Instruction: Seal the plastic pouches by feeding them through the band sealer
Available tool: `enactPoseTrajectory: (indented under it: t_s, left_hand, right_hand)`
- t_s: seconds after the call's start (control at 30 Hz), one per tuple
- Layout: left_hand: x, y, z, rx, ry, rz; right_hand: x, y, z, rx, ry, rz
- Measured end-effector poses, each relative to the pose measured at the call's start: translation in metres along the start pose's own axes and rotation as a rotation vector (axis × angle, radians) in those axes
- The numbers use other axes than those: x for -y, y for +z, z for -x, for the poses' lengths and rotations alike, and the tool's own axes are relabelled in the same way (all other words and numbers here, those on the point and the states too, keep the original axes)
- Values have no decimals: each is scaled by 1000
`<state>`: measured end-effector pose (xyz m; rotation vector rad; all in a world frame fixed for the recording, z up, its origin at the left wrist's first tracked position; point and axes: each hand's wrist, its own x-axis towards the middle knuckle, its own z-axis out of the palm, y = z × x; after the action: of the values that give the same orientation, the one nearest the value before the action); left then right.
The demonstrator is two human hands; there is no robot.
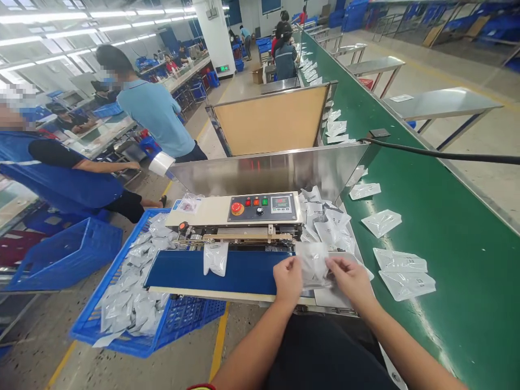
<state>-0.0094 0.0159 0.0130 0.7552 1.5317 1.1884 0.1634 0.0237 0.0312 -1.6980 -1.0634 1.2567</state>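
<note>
We look down on a long factory hall, with a green conveyor bench [459, 325] running away on our right and a co-worker in a pale blue polo shirt [156, 111] standing beyond the machine. Before us sits a cream metal band sealer [244, 211] with a round red button, and its flat navy-blue belt [252, 273] carries one silvery plastic pouch [215, 259]. Our left hand [287, 281] and right hand [352, 279] meet over the belt's right end, their fingers pinched narrowly on opposite edges of a clear, crinkled plastic pouch [313, 265]. It looks light, soft and slippery, so its flat edges seem a surer hold than its bulging middle. A bright blue plastic crate [77, 336] heaped with silvery pouches stands to our left, and more loose pouches [400, 261] lie on the green bench.
</note>
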Motion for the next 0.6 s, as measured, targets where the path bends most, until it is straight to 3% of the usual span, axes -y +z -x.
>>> enactPoseTrajectory:
  t_s: [0.17, 0.33, 0.4, 0.47, 0.5, 0.6]
  left_hand:
    - [8, 10, -29, -144, -236, 134]
    - [10, -21, -42, -202, -235, 144]
    - [8, -39, -44, -237, -203, 115]
    - [5, -57, -43, -287, -154, 53]
    - [2, -67, -41, -319, -117, 16]
    - [-5, -96, -30, -455, 38, -62]
  right_hand:
    - [-3, 9, -26, -88, 197, -119]
    - [12, 48, -28, 65, 265, -162]
    - [15, 53, -27, 162, 264, -178]
    - [11, 37, -30, 200, 219, -148]
    - [5, 20, -34, 149, 194, -116]
    - [-31, -58, -46, -290, 129, 31]
